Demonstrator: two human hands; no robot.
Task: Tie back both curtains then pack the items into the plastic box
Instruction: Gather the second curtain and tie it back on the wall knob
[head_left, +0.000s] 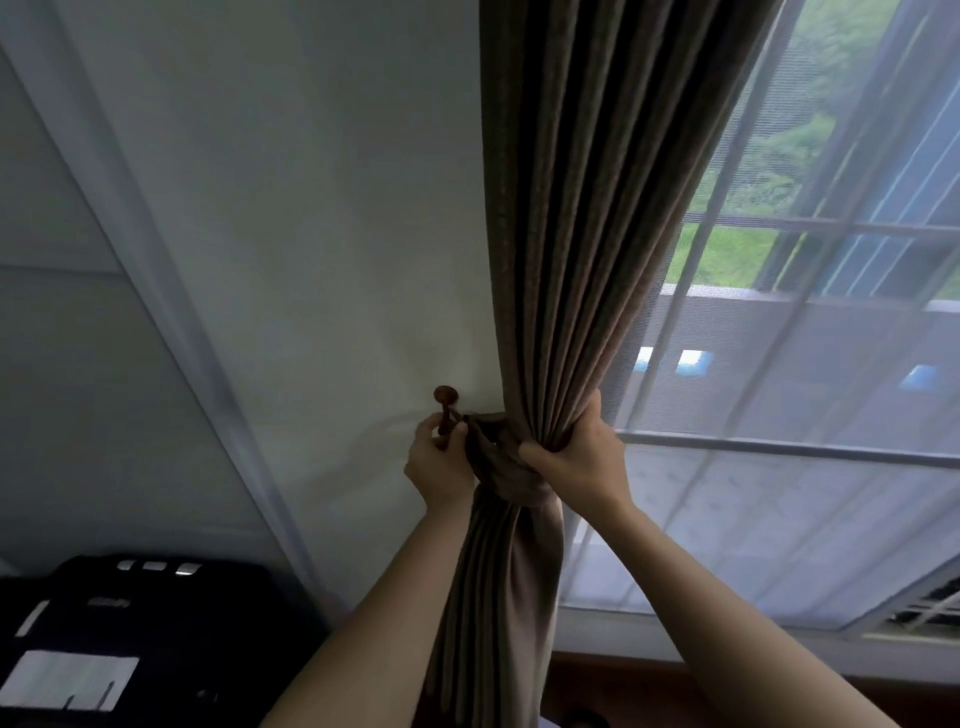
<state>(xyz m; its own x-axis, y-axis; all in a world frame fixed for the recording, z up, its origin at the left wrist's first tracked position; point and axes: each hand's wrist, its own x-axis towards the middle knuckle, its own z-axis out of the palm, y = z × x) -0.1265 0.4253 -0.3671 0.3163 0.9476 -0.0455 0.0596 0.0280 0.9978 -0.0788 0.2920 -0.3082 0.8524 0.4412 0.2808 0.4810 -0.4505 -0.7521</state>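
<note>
A brown pleated curtain (582, 218) hangs down the middle of the view, bunched into a narrow bundle at hand height. My right hand (576, 457) grips the gathered folds from the window side. A matching brown tieback band (498, 467) wraps the bundle just below. My left hand (439, 462) pinches the end of that band at a dark wooden hook (445, 402) fixed to the white wall. Below the band the curtain falls between my forearms. The plastic box is not in view.
A sheer white curtain (779, 493) covers the barred window (810, 228) on the right. The white wall (311, 234) fills the left. A dark black object with white labels (130, 639) sits at lower left. A dark wooden surface (623, 680) runs under the window.
</note>
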